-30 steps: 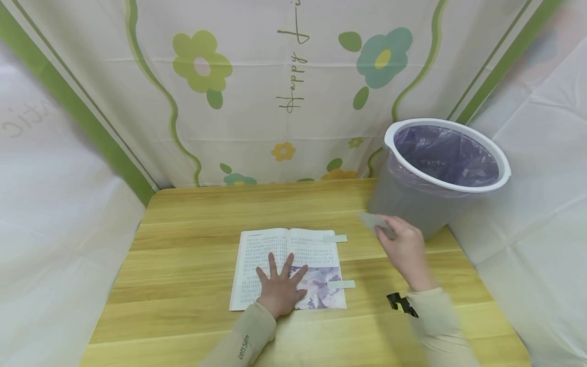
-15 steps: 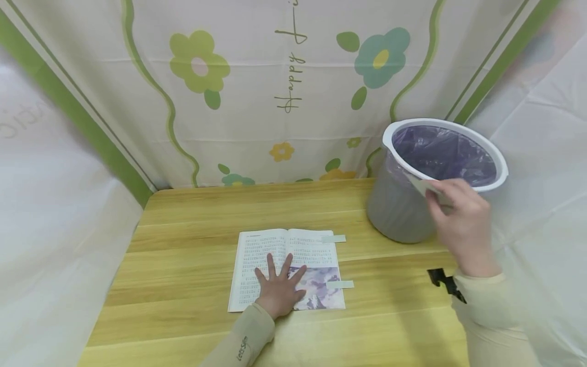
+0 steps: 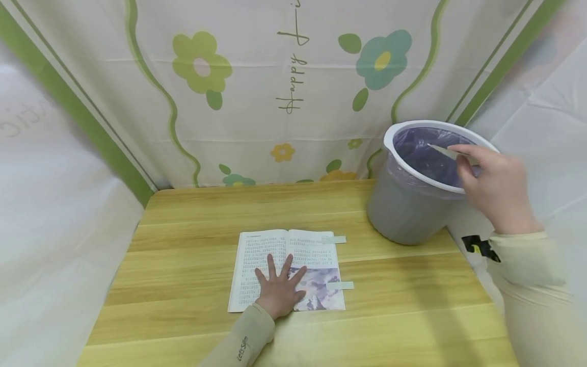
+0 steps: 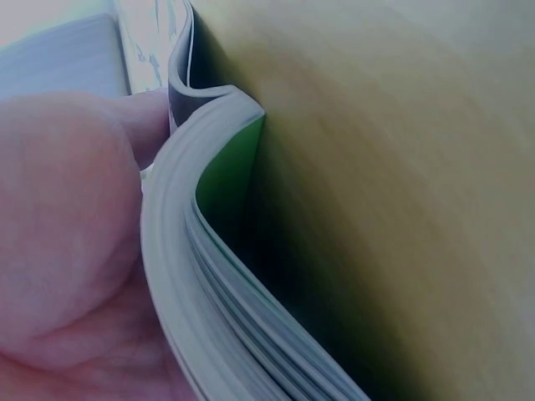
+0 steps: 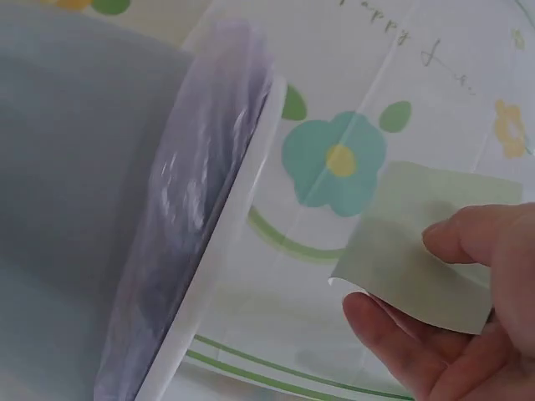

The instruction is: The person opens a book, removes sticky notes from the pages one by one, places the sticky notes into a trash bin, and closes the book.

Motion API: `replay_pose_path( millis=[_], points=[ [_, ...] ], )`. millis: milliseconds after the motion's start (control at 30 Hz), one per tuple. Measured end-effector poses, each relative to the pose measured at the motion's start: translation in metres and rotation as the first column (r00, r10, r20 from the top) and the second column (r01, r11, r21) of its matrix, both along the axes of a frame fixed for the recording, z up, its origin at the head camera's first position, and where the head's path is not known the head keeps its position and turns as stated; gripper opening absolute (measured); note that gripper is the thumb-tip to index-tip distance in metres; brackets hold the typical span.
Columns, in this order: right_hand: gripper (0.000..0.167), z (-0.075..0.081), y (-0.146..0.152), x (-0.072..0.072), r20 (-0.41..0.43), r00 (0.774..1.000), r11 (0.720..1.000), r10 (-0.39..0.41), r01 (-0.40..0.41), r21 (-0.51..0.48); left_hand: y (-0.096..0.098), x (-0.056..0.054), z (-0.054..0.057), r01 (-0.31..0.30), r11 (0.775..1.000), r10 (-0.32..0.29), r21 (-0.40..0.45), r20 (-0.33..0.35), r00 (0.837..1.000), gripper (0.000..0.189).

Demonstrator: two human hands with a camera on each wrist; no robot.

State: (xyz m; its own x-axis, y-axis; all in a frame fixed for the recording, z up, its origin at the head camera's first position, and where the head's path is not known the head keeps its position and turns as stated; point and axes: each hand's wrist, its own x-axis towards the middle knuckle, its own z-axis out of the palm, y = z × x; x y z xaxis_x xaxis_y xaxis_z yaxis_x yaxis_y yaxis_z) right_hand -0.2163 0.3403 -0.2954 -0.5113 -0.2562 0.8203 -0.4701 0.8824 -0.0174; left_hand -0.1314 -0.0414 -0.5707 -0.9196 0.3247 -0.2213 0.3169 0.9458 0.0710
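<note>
An open book (image 3: 257, 250) lies on the wooden table, printed text on its left page and a purple picture low on the right page. My left hand (image 3: 278, 294) rests on it with fingers spread, near the spine; in the left wrist view the palm lies against the curved pages (image 4: 167, 225). Two pale green strips (image 3: 334, 239) stick out past the book's right edge. Above the opening of the trash can (image 3: 408, 214), my right hand (image 3: 497, 183) pinches a pale green paper sheet (image 5: 435, 242) between thumb and fingers.
The grey trash can has a white rim (image 3: 394, 148) and a purple bag liner (image 3: 419, 148), and stands at the table's back right corner. Flower-printed cloth (image 3: 257, 102) hangs behind the table (image 3: 183, 265), with pale cloth at both sides.
My right hand has carried the paper sheet rightward and up, from above the table to over the trash can's opening. My left hand and the book have stayed in place.
</note>
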Motion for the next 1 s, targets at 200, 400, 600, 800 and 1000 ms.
replay_pose_path(
  millis=[200,400,600,800,1000],
  points=[
    [0.031,0.004,0.015,-0.019,0.231,0.970,0.995,-0.080,0.064,0.079,0.000,0.001,0.002,0.003,1.000,-0.003,-0.010,-0.009,1.000,0.063],
    [0.037,0.001,0.029,-0.039,0.438,0.887,0.984,-0.145,0.082,0.160,0.002,0.004,0.010,-0.003,1.000,0.003,-0.009,0.002,1.000,0.062],
    [0.036,-0.006,0.041,-0.061,0.513,0.845,0.976,-0.149,0.042,0.215,0.002,0.005,0.014,-0.003,1.000,0.003,-0.018,0.002,1.000,0.061],
    [0.037,-0.015,0.047,-0.075,0.593,0.790,0.971,-0.153,0.009,0.238,0.001,0.004,0.014,-0.002,1.000,0.002,-0.022,0.004,1.000,0.061],
    [0.040,-0.018,0.049,-0.081,0.712,0.686,0.970,-0.151,-0.037,0.241,0.000,0.004,0.012,-0.002,1.000,0.002,-0.027,0.006,1.000,0.062]
  ],
)
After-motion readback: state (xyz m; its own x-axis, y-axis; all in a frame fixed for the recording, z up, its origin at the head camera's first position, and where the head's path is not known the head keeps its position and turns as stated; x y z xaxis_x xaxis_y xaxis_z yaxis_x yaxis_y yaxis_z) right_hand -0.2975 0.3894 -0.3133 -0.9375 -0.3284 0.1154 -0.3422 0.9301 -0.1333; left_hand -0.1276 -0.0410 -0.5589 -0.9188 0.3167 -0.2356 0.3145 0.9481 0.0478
